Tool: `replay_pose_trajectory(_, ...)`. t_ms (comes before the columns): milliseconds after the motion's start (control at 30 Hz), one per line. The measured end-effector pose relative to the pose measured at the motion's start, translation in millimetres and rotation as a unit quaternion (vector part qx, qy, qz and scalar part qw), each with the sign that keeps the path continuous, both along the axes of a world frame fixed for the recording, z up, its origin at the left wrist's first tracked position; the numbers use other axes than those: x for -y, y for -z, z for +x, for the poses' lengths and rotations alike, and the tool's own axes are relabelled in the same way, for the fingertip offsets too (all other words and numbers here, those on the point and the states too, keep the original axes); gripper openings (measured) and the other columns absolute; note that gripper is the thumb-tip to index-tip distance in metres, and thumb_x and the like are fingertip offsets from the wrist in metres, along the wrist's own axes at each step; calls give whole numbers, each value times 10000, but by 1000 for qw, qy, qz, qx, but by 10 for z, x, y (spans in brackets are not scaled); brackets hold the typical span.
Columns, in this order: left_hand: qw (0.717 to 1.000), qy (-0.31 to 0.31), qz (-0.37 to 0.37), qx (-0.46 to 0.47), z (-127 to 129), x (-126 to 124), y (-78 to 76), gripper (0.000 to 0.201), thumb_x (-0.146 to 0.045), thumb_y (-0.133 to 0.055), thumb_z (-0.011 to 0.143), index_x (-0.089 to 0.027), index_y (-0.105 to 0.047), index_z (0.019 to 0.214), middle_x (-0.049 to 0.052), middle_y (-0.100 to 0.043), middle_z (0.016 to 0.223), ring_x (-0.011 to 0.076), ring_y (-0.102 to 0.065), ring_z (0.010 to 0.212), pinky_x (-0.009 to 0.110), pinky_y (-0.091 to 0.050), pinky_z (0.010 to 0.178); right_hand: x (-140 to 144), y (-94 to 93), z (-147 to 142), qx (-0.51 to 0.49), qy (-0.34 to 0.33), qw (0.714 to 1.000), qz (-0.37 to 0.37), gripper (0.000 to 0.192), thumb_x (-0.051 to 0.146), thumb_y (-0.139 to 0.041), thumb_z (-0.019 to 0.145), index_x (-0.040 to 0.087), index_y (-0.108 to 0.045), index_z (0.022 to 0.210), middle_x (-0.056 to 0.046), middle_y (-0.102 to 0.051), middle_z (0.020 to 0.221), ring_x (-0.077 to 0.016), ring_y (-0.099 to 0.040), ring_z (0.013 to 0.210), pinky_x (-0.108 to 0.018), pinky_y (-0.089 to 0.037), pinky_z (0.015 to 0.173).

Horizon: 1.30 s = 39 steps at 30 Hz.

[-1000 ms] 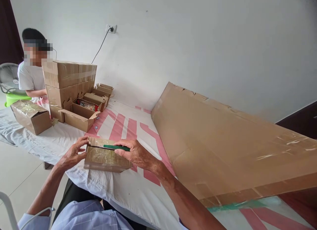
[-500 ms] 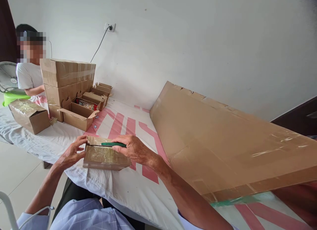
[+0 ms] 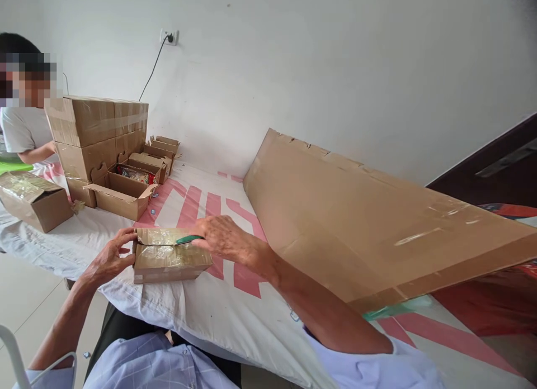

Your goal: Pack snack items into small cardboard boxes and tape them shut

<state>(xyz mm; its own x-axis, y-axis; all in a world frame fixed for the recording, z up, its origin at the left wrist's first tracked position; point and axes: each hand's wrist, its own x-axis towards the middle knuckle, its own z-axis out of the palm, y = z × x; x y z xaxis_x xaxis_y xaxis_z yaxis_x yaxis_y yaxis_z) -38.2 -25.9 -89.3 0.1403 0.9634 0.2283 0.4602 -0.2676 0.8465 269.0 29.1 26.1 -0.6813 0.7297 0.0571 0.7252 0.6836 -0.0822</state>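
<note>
Head view, the only one I have: I look down on a small taped box [image 3: 170, 260] lying on the white cloth with pink stripes [image 3: 218, 316] that covers the counter, close to its near edge. My left hand [image 3: 107, 260] rests against the box's left end, fingers [image 3: 126, 235] curled over the top corner and touching the cardboard, loosely bent rather than clamped. My right hand [image 3: 224, 238] lies on the right part of the box top, and its fingers are closed around a green cutter [image 3: 188, 239], whose tip points left along the seam of the lid. The lid flap is wrapped in clear tape and stands slightly lifted at the seam; I cannot tell whether the blade is in the tape.

Just to the right of my right forearm a large flat sheet of cardboard [image 3: 356, 216] leans against the wall, its lower edge on the cloth. Farther back on the left stands a stack of sealed boxes [image 3: 96, 132], with open boxes [image 3: 126, 190] in front of it, one holding something red. Another closed box [image 3: 33, 202] sits near the left edge. Behind the stack sits another person in a white shirt [image 3: 20, 132], well apart from my hands. A cable runs up the wall to a socket [image 3: 170, 38].
</note>
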Motion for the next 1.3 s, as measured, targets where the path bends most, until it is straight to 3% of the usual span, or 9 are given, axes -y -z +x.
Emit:
replay_pose_trajectory(133,1000,-1,-15,0,10,-11,-43,520,-335,-694,823,-283,-770,1335,99,-575,1605,347,-627,1392,472,-597,1075,-66,-38,525,-1,62,997,-44,231,213,-640,949,260,-843,850,-39,-724,774,-196,-604,735,-309,-343,657)
replay_pose_trajectory(300,1000,10,-22,12,1,-17,-69,552,-352,-712,843,-296,-748,1391,99,-555,1627,351,-611,1410,473,-593,1087,-107,93,1325,-221,152,951,-155,314,466,-666,901,247,-855,1021,-10,-727,809,-181,-570,665,-300,-414,604)
replay_pose_trajectory(433,1000,12,-16,16,-70,-109,-28,586,-475,-772,839,-309,-743,1400,113,-528,1651,380,-598,1439,495,-601,1087,-142,856,1620,-374,234,896,-49,519,589,-555,955,194,-773,1211,-66,-766,959,-244,-672,832,-349,-536,738)
replay_pose_trajectory(600,999,32,-14,1,-158,-217,3,836,-662,-849,787,-345,-645,1533,134,-472,1723,450,-496,1545,544,-593,1108,-12,2055,1377,-385,312,868,33,405,451,-482,893,208,-739,1091,-159,-759,1049,-343,-700,1005,-516,-567,940)
replay_pose_trajectory(700,998,56,-34,-10,-180,-225,-16,1185,-742,-915,681,-355,-439,1696,161,-399,1775,479,-447,1578,599,-552,1156,74,2373,1232,-386,324,863,36,362,494,-516,886,226,-733,995,-169,-742,989,-381,-680,1018,-588,-552,969)
replay_pose_trajectory(800,996,65,-48,-45,-177,-211,-50,1377,-750,-947,627,-357,-277,1764,177,-309,1818,495,-418,1592,629,-514,1189,45,2306,1122,-408,310,859,18,435,599,-565,903,232,-744,1054,-172,-758,1088,-387,-678,1125,-585,-546,1034)
replay_pose_trajectory(1000,992,65,-57,-94,-191,-222,-84,1438,-708,-963,611,-299,-235,1782,220,-422,1724,503,-501,1516,634,-529,1168,-41,1648,606,-547,160,787,-235,686,750,-617,963,237,-688,1413,-159,-709,1479,-351,-658,1368,-498,-546,1118)
replay_pose_trajectory(1167,991,78,-50,-95,-340,-270,-79,1298,-693,-948,654,-331,-335,1739,194,-463,1690,452,-545,1488,604,-546,1158,232,1473,209,-493,141,840,-176,728,547,-738,919,260,-553,1562,-132,-684,1493,-329,-674,1333,-475,-582,1081)
replay_pose_trajectory(1300,988,105,-52,-98,-387,-302,-121,1236,-693,-953,642,-335,-411,1694,182,-494,1680,429,-586,1453,567,-578,1120,359,1469,194,-453,167,867,-121,690,460,-752,912,280,-556,1548,-117,-690,1457,-319,-685,1300,-463,-596,1059)
